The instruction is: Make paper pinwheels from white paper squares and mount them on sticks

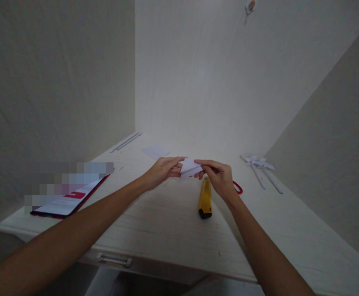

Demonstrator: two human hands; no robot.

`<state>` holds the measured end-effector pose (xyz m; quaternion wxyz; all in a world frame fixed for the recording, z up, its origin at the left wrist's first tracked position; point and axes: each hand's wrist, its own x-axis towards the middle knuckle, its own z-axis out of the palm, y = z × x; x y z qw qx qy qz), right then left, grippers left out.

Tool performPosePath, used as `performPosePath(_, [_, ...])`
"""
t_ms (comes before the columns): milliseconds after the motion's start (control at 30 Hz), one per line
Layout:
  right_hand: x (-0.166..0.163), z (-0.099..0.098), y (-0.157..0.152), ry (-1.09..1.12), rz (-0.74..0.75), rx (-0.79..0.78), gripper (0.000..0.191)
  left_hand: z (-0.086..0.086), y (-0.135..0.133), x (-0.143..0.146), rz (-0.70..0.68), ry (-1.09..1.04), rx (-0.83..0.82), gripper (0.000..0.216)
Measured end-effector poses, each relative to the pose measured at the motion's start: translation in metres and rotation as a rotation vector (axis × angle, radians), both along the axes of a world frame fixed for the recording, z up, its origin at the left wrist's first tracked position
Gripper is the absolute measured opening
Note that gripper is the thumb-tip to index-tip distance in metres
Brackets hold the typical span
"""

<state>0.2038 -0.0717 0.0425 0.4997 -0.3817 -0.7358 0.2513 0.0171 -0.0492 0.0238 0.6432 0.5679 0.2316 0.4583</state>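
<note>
While the left hand (166, 167) and right hand (221, 175) are pinching folded paper (189, 167) beyond the yellow cutter (204, 200), even pressure is probably helping.

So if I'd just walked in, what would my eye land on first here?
Probably the bright yellow cutter, lying on the pale table just in front of the hands. Next would be the folded white paper at the centre, held between the left hand and right hand. After that, perhaps the red-edged screen at the table's left side, partly blurred out.
</note>
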Motion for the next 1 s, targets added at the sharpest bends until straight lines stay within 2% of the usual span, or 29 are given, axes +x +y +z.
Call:
performPosePath(100, [0.004,-0.002,0.000,-0.191,-0.109,0.168,0.027,-0.002,-0.001,0.002,-0.221,0.005,-0.046,0.060])
performPosePath(167, [0.006,-0.004,-0.001,-0.315,-0.108,0.238,0.034,-0.002,-0.001,0.002,-0.287,0.033,-0.056,0.065])
performPosePath(267, [0.007,-0.007,-0.001,-0.381,-0.049,0.308,0.042,0.001,-0.004,0.002,-0.327,0.080,-0.081,0.064])
performPosePath(367, [0.007,-0.007,-0.002,-0.388,0.019,0.328,0.042,0.004,-0.006,0.002,-0.232,0.120,-0.092,0.050])
performPosePath(467, [0.006,-0.005,-0.003,-0.392,0.026,0.305,0.039,0.006,-0.007,0.003,-0.111,0.143,-0.018,0.035])
performPosePath(700, [0.001,-0.001,-0.004,-0.385,0.028,0.349,0.028,0.003,-0.004,0.003,0.054,0.319,0.198,0.032])
performPosePath(767, [-0.002,-0.003,-0.004,-0.375,0.044,0.355,0.027,0.000,-0.003,0.002,0.106,0.408,0.324,0.032])
performPosePath(900, [-0.011,-0.013,-0.001,-0.300,-0.016,0.190,0.033,-0.004,-0.002,0.000,0.205,0.558,0.672,0.029])
performPosePath(1000, [-0.018,-0.022,0.003,-0.207,-0.013,0.028,0.038,-0.006,-0.002,0.000,0.197,0.567,0.783,0.027])
